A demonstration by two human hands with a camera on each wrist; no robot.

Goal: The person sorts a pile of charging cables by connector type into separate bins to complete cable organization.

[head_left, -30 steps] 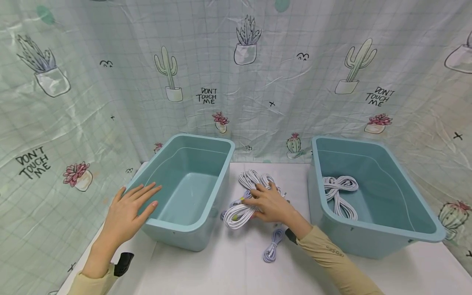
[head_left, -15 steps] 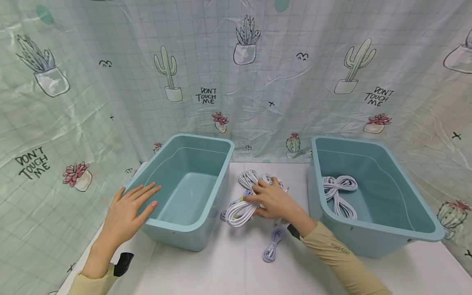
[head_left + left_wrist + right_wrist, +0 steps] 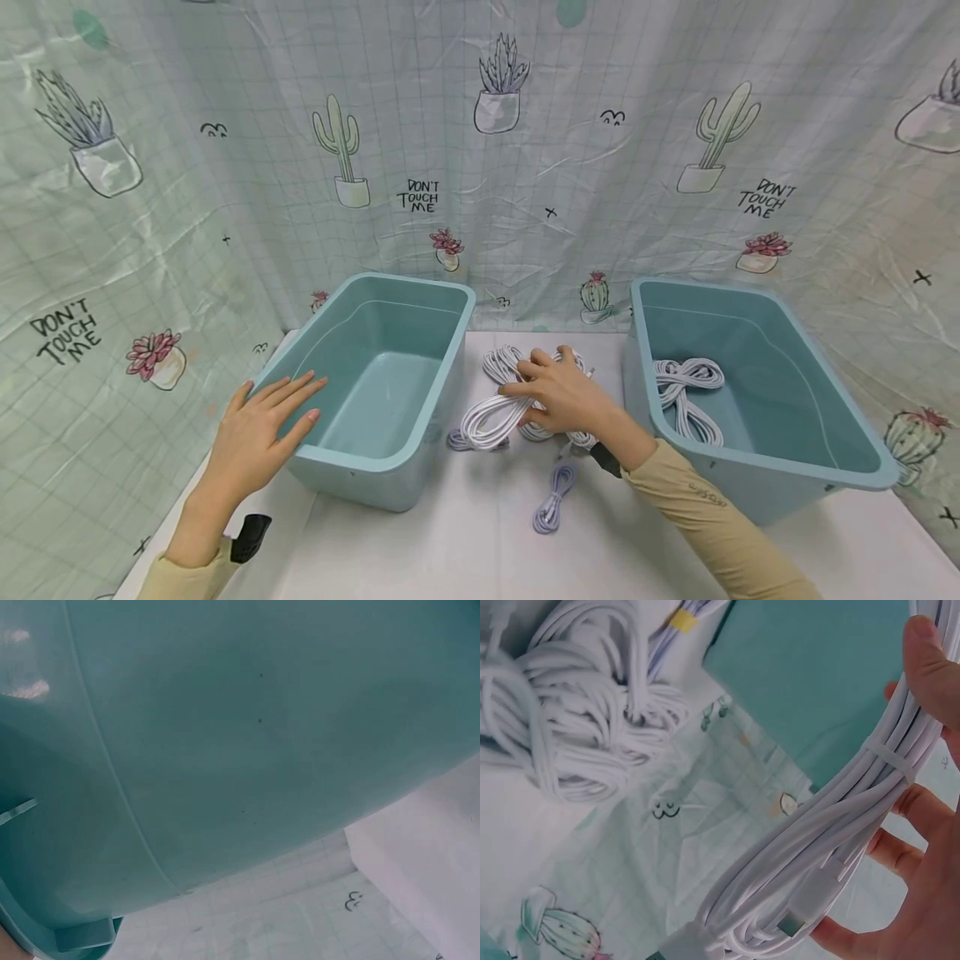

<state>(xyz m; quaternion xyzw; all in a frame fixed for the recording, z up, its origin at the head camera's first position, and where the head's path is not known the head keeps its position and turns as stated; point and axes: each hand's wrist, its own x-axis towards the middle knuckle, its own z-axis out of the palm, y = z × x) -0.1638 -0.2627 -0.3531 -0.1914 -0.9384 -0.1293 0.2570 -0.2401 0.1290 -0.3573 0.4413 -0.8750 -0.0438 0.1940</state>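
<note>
My right hand [image 3: 558, 396] grips a coiled white cable bundle [image 3: 489, 415] between the two teal bins, lifted a little off the white table [image 3: 450, 542]. In the right wrist view my fingers [image 3: 919, 814] and thumb curl round this tied bundle [image 3: 840, 847]. More white cable coils [image 3: 504, 362] lie just behind the hand, and the same pile [image 3: 577, 720] shows below the bundle. My left hand [image 3: 262, 425] rests flat, fingers straight, on the near-left rim of the left bin [image 3: 390, 471], whose inside holds nothing. The left wrist view shows only that bin's outer wall [image 3: 262, 712].
The right bin [image 3: 750, 492] holds one white cable bundle [image 3: 686, 392]. A small purple cable coil [image 3: 551, 498] lies on the table near my right forearm, another purple coil [image 3: 457, 440] beside the left bin. A cactus-print curtain [image 3: 525, 167] hangs behind.
My right hand closed round the white bundle and raised it slightly, drifting back and to the right. The left hand has stayed on the bin rim.
</note>
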